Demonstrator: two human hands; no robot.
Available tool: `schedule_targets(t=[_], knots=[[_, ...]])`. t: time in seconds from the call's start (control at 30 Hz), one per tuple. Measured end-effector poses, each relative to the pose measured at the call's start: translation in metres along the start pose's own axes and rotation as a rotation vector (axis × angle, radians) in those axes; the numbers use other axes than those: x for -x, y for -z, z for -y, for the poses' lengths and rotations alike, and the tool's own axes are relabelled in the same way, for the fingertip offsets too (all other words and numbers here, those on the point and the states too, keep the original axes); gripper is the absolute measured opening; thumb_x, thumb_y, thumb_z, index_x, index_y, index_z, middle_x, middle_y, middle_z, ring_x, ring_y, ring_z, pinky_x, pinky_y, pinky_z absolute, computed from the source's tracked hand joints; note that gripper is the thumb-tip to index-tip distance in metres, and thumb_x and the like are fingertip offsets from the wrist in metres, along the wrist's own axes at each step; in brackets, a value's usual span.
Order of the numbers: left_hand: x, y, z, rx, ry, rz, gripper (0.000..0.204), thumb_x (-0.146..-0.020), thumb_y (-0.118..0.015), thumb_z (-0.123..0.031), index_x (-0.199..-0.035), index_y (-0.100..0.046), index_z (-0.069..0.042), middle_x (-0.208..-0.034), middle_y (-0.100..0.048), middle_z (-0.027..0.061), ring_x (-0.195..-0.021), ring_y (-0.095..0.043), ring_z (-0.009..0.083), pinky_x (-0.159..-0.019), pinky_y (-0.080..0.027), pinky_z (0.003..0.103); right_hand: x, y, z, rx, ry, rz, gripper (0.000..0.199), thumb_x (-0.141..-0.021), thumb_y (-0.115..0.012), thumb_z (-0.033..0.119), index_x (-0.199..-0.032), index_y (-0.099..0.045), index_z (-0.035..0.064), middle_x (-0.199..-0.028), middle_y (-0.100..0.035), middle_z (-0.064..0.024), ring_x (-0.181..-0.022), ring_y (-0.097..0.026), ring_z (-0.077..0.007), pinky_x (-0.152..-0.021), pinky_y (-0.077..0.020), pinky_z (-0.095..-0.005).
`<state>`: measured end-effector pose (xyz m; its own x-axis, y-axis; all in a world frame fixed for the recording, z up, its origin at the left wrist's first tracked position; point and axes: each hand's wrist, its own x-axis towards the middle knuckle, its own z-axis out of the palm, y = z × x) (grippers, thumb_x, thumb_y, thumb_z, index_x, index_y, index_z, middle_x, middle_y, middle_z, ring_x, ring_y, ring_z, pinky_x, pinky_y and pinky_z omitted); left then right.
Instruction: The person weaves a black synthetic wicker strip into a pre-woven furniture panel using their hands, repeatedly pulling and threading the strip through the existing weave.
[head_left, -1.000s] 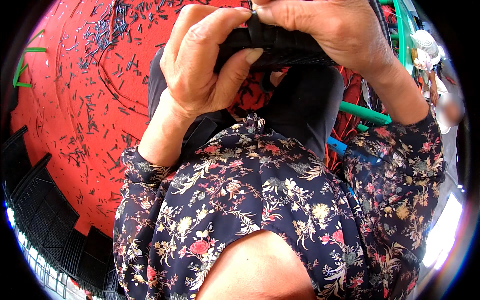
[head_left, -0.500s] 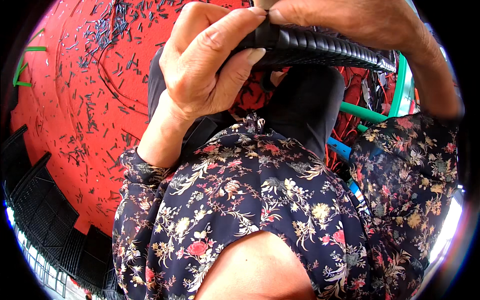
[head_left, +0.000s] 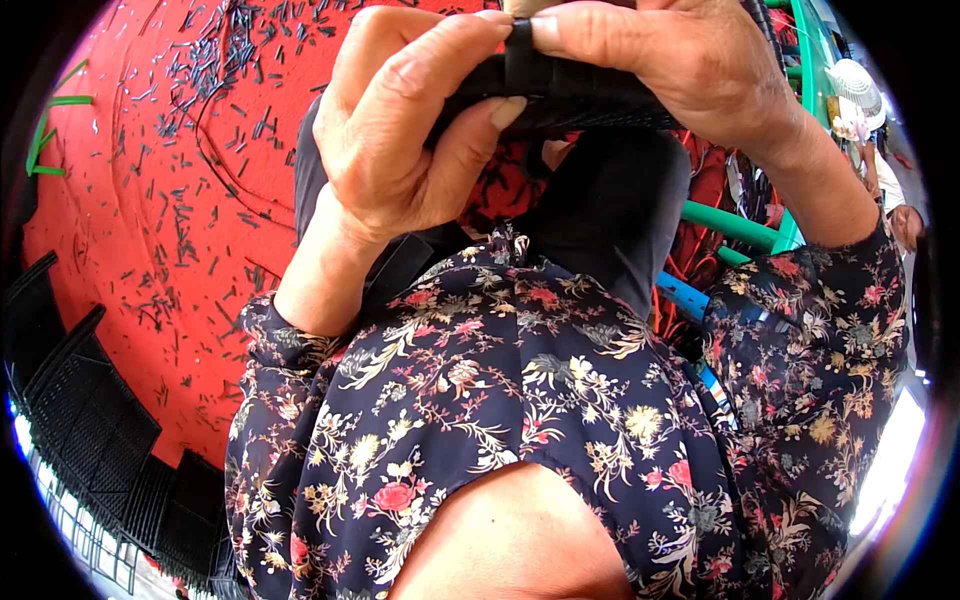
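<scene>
My left hand (head_left: pixel 400 150) grips the near end of a black woven strip (head_left: pixel 560 95), thumb under it | my right hand (head_left: pixel 680 70) pinches the same strip from above, fingertips touching the left's | strip held high over my lap | below: red floor (head_left: pixel 130 200) strewn with dark cut bits (head_left: pixel 230 50)

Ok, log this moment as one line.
left hand: grips black woven piece | right hand: grips it | red floor: dark scraps

The person wears a dark navy blouse (head_left: pixel 520 400) printed with small red, pink and cream flowers and pale leafy stems. Its long sleeves (head_left: pixel 820 340) end loosely at the wrists. Dark plain trousers (head_left: pixel 610 210) cover the legs. Both hands are bare.
</scene>
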<state>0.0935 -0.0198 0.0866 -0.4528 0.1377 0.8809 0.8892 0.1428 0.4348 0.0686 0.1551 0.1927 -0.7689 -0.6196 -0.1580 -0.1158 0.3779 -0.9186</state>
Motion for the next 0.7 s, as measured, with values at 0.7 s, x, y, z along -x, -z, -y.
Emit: schedule_targets(t=[0.7], knots=[[-0.002, 0.002, 0.000, 0.009, 0.084, 0.072, 0.036, -0.072, -0.070, -0.002, -0.104, -0.058, 0.009, -0.090, -0.061, 0.0167, -0.077, -0.056, 0.0202, -0.065, -0.047, 0.027, -0.021, 0.021, 0.017, 0.139, -0.154, 0.247, 0.017, -0.084, -0.063, 0.014, -0.075, -0.065, -0.0005, -0.060, -0.056, 0.0021, -0.052, -0.045, -0.0031, -0.045, -0.0342, -0.0200]])
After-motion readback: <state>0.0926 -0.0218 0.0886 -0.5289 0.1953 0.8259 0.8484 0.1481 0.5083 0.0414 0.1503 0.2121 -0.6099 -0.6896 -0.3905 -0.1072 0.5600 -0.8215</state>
